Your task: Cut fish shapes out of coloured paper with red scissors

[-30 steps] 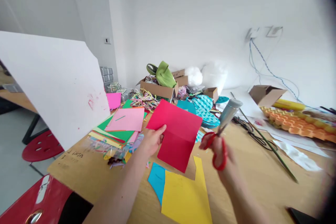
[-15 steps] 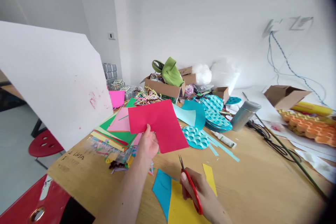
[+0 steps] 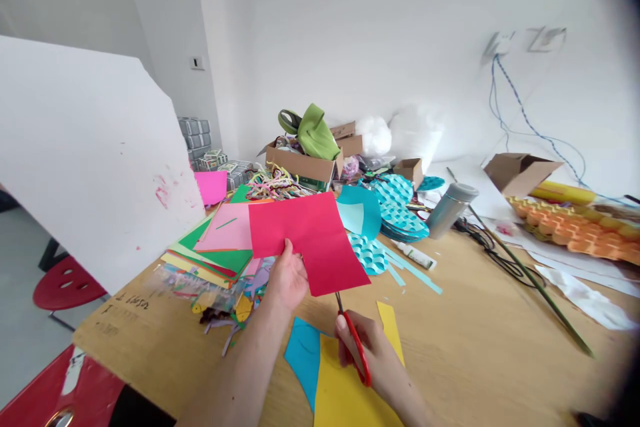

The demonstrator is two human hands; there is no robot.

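A red sheet of paper [image 3: 320,233] with a corner piece cut out is held up over the table by my left hand [image 3: 290,277], thumb on its near face. My right hand [image 3: 367,343] is closed round the red-handled scissors [image 3: 357,350]. The scissors' tips reach the lower edge of the red sheet; how far the blades are apart is hard to see. Below my right hand lie a yellow sheet [image 3: 333,387] and a blue piece of paper [image 3: 304,350] on the table.
Coloured sheets [image 3: 200,260] and scraps lie at the left beside a large white board [image 3: 90,160]. Behind are woven turquoise discs [image 3: 400,210], a glue tube [image 3: 415,255], a grey flask [image 3: 453,209] and a box with green cloth [image 3: 300,163]. A long stick [image 3: 525,277] crosses the right side.
The scissors in my right hand have come up to the red sheet's lower edge. The red sheet has shifted slightly right, and the whole view has turned a little to the right.
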